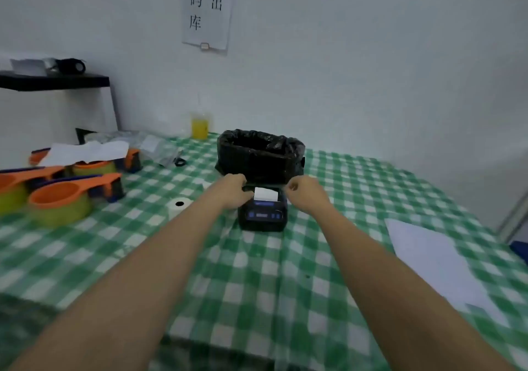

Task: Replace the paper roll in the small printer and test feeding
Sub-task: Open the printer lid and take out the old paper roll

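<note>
Reaching forward over the green-checked tablecloth [257, 270], we have both hands at the small black printer [263, 216], which sits just in front of the black bag-lined bin [258, 153]. Our left hand [233, 190] rests against the printer's far-left corner, fingers curled down onto the casing there. Our right hand [305, 192] hovers at the printer's far-right corner, fingers loosely curled; whether they pinch anything we cannot tell. Between the two hands, a white strip of paper [265, 194] stands up from the printer's top. A white paper roll [179, 205] lies on the cloth to the left of the printer, apart from our left forearm. Farther left of the printer sit orange tape dispensers [61, 199]. A white sheet [437, 259] lies to the printer's right.
</note>
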Motion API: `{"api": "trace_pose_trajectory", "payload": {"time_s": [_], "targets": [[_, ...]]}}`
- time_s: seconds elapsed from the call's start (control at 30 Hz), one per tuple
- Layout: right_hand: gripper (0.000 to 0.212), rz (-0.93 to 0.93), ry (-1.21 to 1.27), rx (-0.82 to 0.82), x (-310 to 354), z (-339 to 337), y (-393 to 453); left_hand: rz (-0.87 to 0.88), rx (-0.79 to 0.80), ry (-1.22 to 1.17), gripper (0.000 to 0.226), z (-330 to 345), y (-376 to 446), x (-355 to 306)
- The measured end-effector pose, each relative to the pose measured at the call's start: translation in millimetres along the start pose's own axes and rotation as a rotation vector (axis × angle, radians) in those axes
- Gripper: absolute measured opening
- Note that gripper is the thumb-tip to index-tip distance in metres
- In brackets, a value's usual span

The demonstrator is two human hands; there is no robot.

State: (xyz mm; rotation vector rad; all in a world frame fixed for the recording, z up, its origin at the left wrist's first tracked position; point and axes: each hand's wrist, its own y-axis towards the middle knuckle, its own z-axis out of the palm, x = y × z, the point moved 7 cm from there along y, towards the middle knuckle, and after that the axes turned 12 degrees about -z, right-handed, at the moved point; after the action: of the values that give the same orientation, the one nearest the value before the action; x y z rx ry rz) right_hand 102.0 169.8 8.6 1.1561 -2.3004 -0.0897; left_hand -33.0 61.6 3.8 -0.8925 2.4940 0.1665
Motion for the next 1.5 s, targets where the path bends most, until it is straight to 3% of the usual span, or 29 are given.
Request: {"api": "trace_pose_trajectory", "payload": {"time_s": [0.13, 0.27, 0.43, 0.9, 1.13, 1.5], "targets": [[0.014, 0.133, 0.188, -0.063, -33, 17, -3, -0.019, 0.006, -0.117, 0.055, 19, 1, 12], [0.022, 0.254, 0.456, -0.095, -49, 32, -1, -0.007, 0.015, -0.245, 0.066, 29, 6, 11], [0.008, 0.411, 0.634, 0.070, -54, 41, 5, -0.038, -0.005, -0.304, 0.066, 37, 10, 12], [0.020, 0.524, 0.302, 0.576, -38, 31, 45, 0.017, -0.002, -0.240, 0.064, 38, 19, 14], [0.016, 0.581, 0.403, 0.582, -49, 35, 45, 0.052, -0.003, -0.177, 0.059, 42, 27, 15], [0.012, 0.557, 0.377, 0.658, -50, 41, 49, 0.079, 0.053, -0.193, 0.071, 48, 36, 17]]}}
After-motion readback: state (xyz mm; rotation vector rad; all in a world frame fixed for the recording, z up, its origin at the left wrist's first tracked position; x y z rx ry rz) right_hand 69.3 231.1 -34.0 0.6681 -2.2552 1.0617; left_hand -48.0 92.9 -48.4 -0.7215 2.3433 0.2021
